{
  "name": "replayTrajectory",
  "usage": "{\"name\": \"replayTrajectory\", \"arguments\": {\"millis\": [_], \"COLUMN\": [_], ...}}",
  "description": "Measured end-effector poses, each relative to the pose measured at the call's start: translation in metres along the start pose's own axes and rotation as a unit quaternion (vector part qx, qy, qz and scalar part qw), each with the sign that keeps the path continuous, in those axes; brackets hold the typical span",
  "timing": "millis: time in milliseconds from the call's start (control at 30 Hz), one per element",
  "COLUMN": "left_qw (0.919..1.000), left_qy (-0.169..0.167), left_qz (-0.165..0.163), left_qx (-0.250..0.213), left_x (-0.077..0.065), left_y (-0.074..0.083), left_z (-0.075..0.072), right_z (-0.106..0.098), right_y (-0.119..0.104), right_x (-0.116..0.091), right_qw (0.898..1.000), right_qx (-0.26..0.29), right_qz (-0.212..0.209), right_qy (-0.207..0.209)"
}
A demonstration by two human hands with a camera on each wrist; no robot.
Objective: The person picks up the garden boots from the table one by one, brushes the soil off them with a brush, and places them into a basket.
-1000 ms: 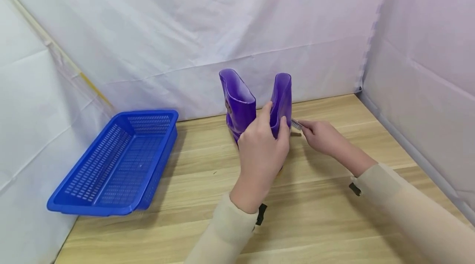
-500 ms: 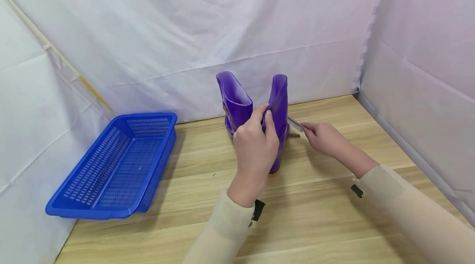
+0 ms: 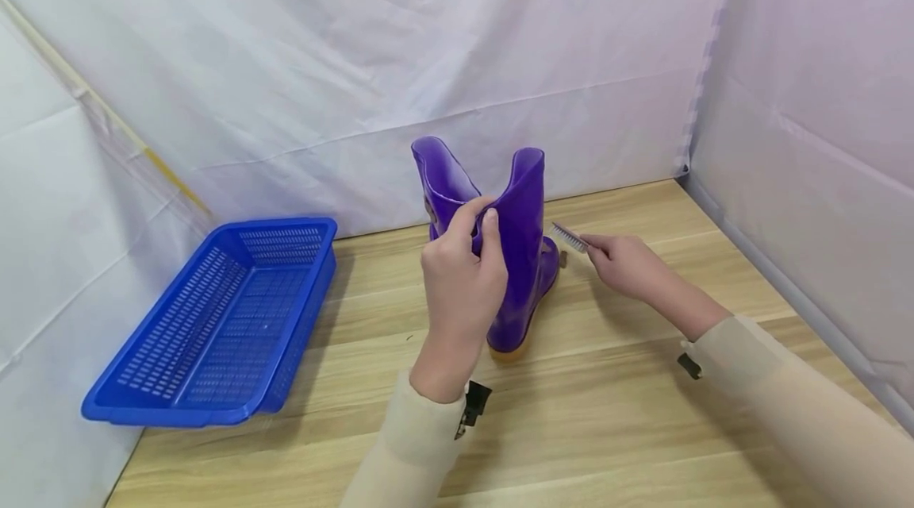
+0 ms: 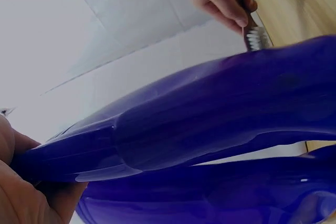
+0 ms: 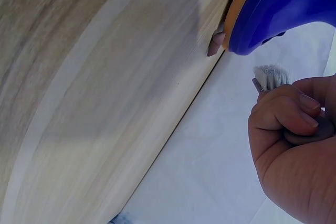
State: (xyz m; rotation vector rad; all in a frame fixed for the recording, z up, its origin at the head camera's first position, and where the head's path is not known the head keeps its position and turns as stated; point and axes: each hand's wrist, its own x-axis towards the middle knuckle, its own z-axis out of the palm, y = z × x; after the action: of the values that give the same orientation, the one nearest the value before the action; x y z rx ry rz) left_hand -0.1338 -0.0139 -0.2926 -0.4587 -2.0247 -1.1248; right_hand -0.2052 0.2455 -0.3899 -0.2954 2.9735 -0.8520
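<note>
Two purple rain boots stand upright side by side in the head view. My left hand point(image 3: 464, 274) pinches the top rim of the right boot point(image 3: 527, 254), whose yellow-orange sole faces the table. The left boot point(image 3: 441, 175) is partly hidden behind this hand. My right hand point(image 3: 628, 268) grips the handle of a brush point(image 3: 569, 238) with white bristles, held just right of the right boot's toe. From the right wrist view, a gap shows between the bristles point(image 5: 273, 76) and the boot's toe point(image 5: 294, 11). A brownish patch marks the toe's top.
A blue perforated plastic basket point(image 3: 214, 317) sits on the left of the wood-grain table point(image 3: 600, 429). Beside the right boot's toe lies a small brown piece point(image 3: 563, 259). White cloth point(image 3: 343, 40) hangs behind and along both sides.
The left hand has shifted left and toward me with the right boot, turning it so its toe, sole and side show. The right hand and brush have stayed nearly in place.
</note>
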Motion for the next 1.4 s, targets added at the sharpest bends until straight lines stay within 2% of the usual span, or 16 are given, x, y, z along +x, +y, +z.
{"name": "replayTrajectory", "arguments": {"millis": [300, 500, 633, 700, 767, 833, 900, 1033, 1067, 1133, 1167, 1200, 1233, 1267, 1333, 1400], "left_qw": [0.9982, 0.9921, 0.9816, 0.9713, 0.9567, 0.9345, 0.9031, 0.8240, 0.8085, 0.7874, 0.7850, 0.7861, 0.7897, 0.7977, 0.8223, 0.8540], "left_qy": [-0.030, -0.071, -0.117, -0.147, -0.182, -0.222, -0.269, -0.359, -0.375, -0.391, -0.390, -0.384, -0.374, -0.357, -0.318, -0.271], "left_qz": [0.026, 0.036, 0.019, 0.015, 0.017, 0.019, 0.017, -0.004, -0.011, -0.029, -0.039, -0.046, -0.053, -0.065, -0.080, -0.091], "left_qx": [-0.045, -0.097, -0.150, -0.186, -0.226, -0.278, -0.335, -0.438, -0.453, -0.476, -0.480, -0.482, -0.484, -0.482, -0.465, -0.434], "left_x": [0.003, 0.008, 0.014, 0.018, 0.021, 0.025, 0.028, 0.037, 0.039, 0.041, 0.041, 0.040, 0.038, 0.035, 0.029, 0.024], "left_y": [0.001, -0.001, -0.012, -0.023, -0.038, -0.056, -0.074, -0.103, -0.108, -0.118, -0.121, -0.124, -0.126, -0.127, -0.125, -0.119], "left_z": [-0.027, -0.051, -0.069, -0.075, -0.080, -0.085, -0.091, -0.104, -0.106, -0.108, -0.109, -0.109, -0.109, -0.110, -0.111, -0.112], "right_z": [-0.001, -0.003, -0.004, -0.004, -0.004, -0.003, -0.003, -0.002, -0.002, -0.002, -0.002, -0.003, -0.003, -0.003, -0.003, -0.004], "right_y": [0.004, 0.005, 0.005, 0.005, 0.005, 0.005, 0.005, 0.006, 0.007, 0.007, 0.007, 0.007, 0.007, 0.007, 0.005, 0.003], "right_x": [-0.001, -0.001, -0.001, -0.001, -0.001, -0.001, -0.001, -0.002, -0.003, -0.005, -0.005, -0.006, -0.007, -0.008, -0.010, -0.011], "right_qw": [1.000, 1.000, 1.000, 1.000, 1.000, 1.000, 1.000, 1.000, 1.000, 1.000, 0.999, 0.999, 0.999, 0.999, 0.999, 0.998], "right_qx": [-0.002, -0.002, -0.005, -0.008, -0.006, -0.002, 0.002, 0.008, 0.008, 0.009, 0.009, 0.011, 0.012, 0.013, 0.016, 0.019], "right_qz": [0.006, 0.005, 0.002, -0.002, -0.001, 0.001, 0.007, 0.014, 0.016, 0.021, 0.023, 0.027, 0.029, 0.030, 0.031, 0.033], "right_qy": [-0.005, -0.009, -0.015, -0.009, -0.008, -0.010, -0.018, -0.020, -0.020, -0.020, -0.022, -0.026, -0.029, -0.033, -0.039, -0.042]}}
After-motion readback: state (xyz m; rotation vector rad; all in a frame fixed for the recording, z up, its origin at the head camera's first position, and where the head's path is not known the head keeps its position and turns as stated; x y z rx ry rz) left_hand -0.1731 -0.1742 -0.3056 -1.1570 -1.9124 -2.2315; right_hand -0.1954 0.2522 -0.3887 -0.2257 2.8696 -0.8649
